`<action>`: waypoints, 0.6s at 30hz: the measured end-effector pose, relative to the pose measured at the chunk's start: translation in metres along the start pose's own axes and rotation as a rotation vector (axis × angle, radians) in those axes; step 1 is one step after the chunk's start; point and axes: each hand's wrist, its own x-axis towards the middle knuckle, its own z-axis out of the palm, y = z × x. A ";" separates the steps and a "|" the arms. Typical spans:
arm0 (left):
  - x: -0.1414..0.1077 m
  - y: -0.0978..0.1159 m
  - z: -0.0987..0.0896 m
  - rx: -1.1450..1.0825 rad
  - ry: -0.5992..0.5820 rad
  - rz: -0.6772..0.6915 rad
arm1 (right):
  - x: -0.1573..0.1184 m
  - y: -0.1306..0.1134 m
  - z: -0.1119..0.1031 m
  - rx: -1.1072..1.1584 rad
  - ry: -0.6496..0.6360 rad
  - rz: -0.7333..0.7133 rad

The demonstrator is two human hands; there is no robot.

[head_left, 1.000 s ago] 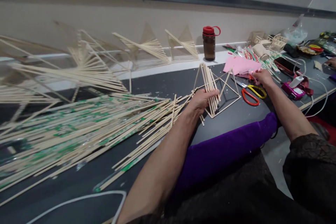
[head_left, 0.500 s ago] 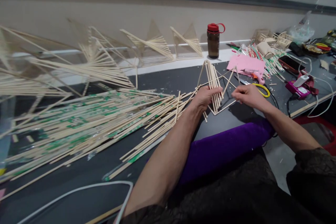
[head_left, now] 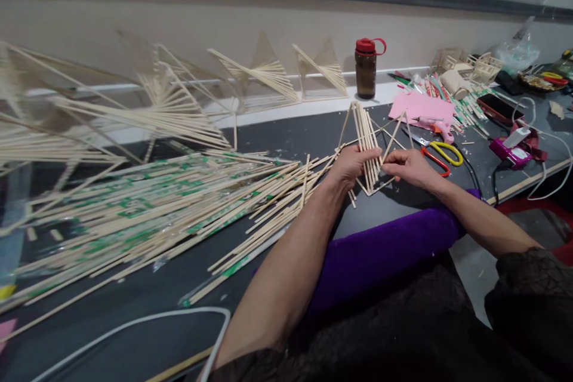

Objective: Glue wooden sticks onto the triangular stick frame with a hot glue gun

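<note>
Near the middle of the dark table stands a small frame of thin wooden sticks point(head_left: 369, 131), its slats fanned side by side. My left hand point(head_left: 351, 165) is closed on the fanned slats, thumb across their front. Close to the right edge of the slats is my right hand point(head_left: 408, 167), its fingers pinched together; what they hold, if anything, is too small to make out. Thin stick struts of the frame pass behind the right hand. Just beyond that hand lie scissors point(head_left: 441, 155) with yellow and red handles.
Many loose and wrapped sticks point(head_left: 147, 209) cover the left of the table. Twisted stick models point(head_left: 264, 74) line the wall. A red-lidded bottle point(head_left: 366, 71), pink paper point(head_left: 418, 108), a glue gun point(head_left: 441, 126), a phone point(head_left: 499, 108) and a purple device with cables point(head_left: 513, 152) lie farther right.
My right hand has moved left, up to the edge of the slats, uncovering the red scissor handle. My left hand keeps its hold on the stick frame.
</note>
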 end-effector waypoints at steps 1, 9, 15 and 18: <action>0.000 0.000 0.000 0.002 -0.003 -0.001 | 0.000 0.000 0.001 0.003 0.000 -0.001; -0.003 0.002 -0.001 0.009 0.005 -0.008 | -0.001 0.001 0.004 0.036 0.007 -0.038; -0.007 0.004 0.001 -0.012 0.009 -0.021 | 0.000 -0.001 0.005 0.018 0.002 -0.036; -0.006 0.004 0.001 0.003 0.039 -0.024 | 0.001 -0.002 0.006 0.038 0.007 -0.040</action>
